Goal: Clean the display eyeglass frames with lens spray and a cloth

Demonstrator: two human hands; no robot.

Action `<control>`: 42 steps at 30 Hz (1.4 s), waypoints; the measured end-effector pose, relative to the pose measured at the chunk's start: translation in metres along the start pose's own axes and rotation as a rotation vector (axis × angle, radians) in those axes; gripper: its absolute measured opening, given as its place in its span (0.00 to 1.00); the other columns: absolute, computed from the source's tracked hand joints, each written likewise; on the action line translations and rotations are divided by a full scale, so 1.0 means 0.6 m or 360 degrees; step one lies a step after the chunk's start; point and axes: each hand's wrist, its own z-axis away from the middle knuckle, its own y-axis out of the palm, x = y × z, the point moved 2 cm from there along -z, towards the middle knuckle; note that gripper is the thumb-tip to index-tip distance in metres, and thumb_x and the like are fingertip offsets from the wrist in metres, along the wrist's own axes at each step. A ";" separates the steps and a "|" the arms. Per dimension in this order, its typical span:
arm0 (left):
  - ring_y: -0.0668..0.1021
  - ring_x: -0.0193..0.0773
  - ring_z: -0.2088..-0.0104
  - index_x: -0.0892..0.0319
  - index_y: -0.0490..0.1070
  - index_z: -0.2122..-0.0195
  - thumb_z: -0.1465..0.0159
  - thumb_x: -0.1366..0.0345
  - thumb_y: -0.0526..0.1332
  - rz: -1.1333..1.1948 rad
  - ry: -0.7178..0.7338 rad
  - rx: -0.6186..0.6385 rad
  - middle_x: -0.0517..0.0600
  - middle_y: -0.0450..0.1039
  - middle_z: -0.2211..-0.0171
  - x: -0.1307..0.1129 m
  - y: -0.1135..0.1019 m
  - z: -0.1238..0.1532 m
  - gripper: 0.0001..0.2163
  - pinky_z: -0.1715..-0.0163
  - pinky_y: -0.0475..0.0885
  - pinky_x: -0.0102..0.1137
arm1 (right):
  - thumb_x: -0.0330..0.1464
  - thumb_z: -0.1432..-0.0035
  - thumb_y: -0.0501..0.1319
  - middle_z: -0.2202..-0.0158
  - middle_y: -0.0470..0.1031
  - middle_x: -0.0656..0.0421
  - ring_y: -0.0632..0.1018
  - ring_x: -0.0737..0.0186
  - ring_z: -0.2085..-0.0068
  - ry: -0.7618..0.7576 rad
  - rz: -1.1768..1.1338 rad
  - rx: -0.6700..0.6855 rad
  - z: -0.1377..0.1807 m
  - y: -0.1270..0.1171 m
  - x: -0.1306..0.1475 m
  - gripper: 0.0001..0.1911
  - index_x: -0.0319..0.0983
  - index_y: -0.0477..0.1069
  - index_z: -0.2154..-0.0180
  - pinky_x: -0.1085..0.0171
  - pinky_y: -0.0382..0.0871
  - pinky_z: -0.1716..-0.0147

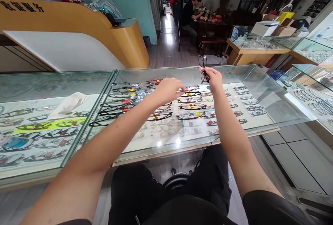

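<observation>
My right hand (pixel 213 78) is raised over the glass display counter (pixel 260 93) and pinches a pair of dark-framed glasses (pixel 203 68), which hangs on end, one lens above the other. My left hand (pixel 168 90) hovers just to the left with its fingers curled in. Whether it holds one temple of the glasses or anything else is hard to make out. Under the glass lie several rows of spectacle frames (pixel 158 105) with small coloured tags.
A folded white cloth (pixel 68 104) lies on the left counter section. An orange reception desk (pixel 78 27) stands behind. A person sits at a dark table (pixel 210 27) at the back. More glass showcases (pixel 307 51) and boxes line the right side.
</observation>
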 end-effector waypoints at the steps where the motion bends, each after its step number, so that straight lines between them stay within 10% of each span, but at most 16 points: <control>1: 0.82 0.52 0.43 0.54 0.85 0.55 0.27 0.60 0.62 -0.0031 -0.0013 0.0123 0.52 0.86 0.47 0.002 0.003 -0.023 0.11 0.41 0.72 0.45 | 0.54 0.50 0.76 0.55 0.88 0.52 0.75 0.67 0.69 0.0023 -0.0035 -0.0016 -0.003 -0.005 -0.002 0.25 0.40 0.83 0.66 0.63 0.69 0.69; 7: 0.67 0.61 0.26 0.50 0.85 0.45 0.37 0.35 0.70 -0.0151 0.0045 0.0570 0.57 0.72 0.27 0.003 0.031 -0.089 0.29 0.29 0.62 0.49 | 0.51 0.49 0.78 0.57 0.88 0.56 0.74 0.66 0.68 0.0133 -0.0156 -0.0031 -0.006 -0.009 -0.001 0.20 0.41 0.83 0.68 0.64 0.71 0.69; 29: 0.79 0.57 0.41 0.55 0.80 0.48 0.40 0.42 0.70 -0.0053 -0.0194 0.0520 0.58 0.81 0.47 0.055 0.065 -0.140 0.27 0.41 0.71 0.42 | 0.48 0.41 0.75 0.58 0.87 0.56 0.79 0.65 0.64 0.0152 -0.0263 0.0094 -0.003 0.013 0.009 0.16 0.42 0.83 0.66 0.64 0.75 0.63; 34: 0.76 0.58 0.35 0.55 0.79 0.47 0.35 0.42 0.66 0.0300 0.0028 0.0273 0.57 0.79 0.38 0.006 0.033 -0.092 0.24 0.34 0.69 0.46 | 0.48 0.41 0.76 0.59 0.87 0.58 0.79 0.65 0.63 0.0133 -0.0276 0.0078 -0.006 0.009 0.012 0.16 0.42 0.83 0.66 0.65 0.74 0.64; 42: 0.79 0.53 0.39 0.53 0.82 0.56 0.32 0.49 0.69 0.0187 0.0303 0.0578 0.53 0.84 0.45 -0.090 0.045 0.004 0.13 0.34 0.66 0.45 | 0.43 0.34 0.71 0.57 0.86 0.58 0.79 0.67 0.65 0.0146 -0.0171 0.0095 0.003 0.013 0.024 0.12 0.41 0.83 0.65 0.66 0.70 0.66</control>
